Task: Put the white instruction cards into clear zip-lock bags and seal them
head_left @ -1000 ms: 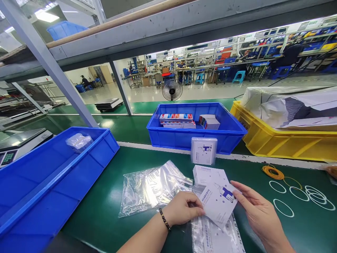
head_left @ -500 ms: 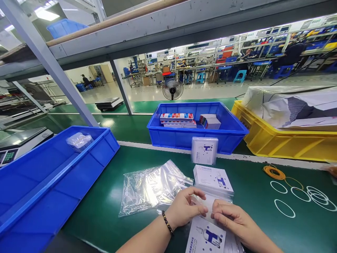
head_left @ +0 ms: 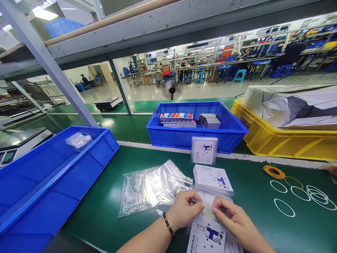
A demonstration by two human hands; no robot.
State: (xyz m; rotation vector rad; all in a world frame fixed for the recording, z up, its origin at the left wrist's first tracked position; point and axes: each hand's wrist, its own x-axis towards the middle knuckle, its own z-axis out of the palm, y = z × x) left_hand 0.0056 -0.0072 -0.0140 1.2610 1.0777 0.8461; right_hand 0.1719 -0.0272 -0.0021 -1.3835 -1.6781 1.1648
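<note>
My left hand (head_left: 186,208), with a beaded bracelet at its wrist, pinches the left side of a clear plastic bag (head_left: 207,208). At the bag's other side the thumb and fingers of my right hand (head_left: 231,215) are closed on it. Just below the hands lies a white printed booklet (head_left: 206,236) with a blue bottle-pump picture; whether it is partly inside the bag I cannot tell. A stack of similar booklets (head_left: 213,177) lies beyond my hands. Bagged booklets (head_left: 204,151) lean against the blue bin behind. Loose clear bags (head_left: 158,184) are spread left of the stack.
A blue bin (head_left: 173,136) holding colourful printed boxes stands ahead. Another blue bin (head_left: 86,158) with a bagged bundle is at left. To the right are a yellow crate (head_left: 295,144), orange rubber bands (head_left: 273,172) and white rings (head_left: 284,208). A shelf beam crosses above.
My left fingers have closed from a looser, more open curl into a pinch at the bag. My right hand has shifted very slightly, still at the bag.
</note>
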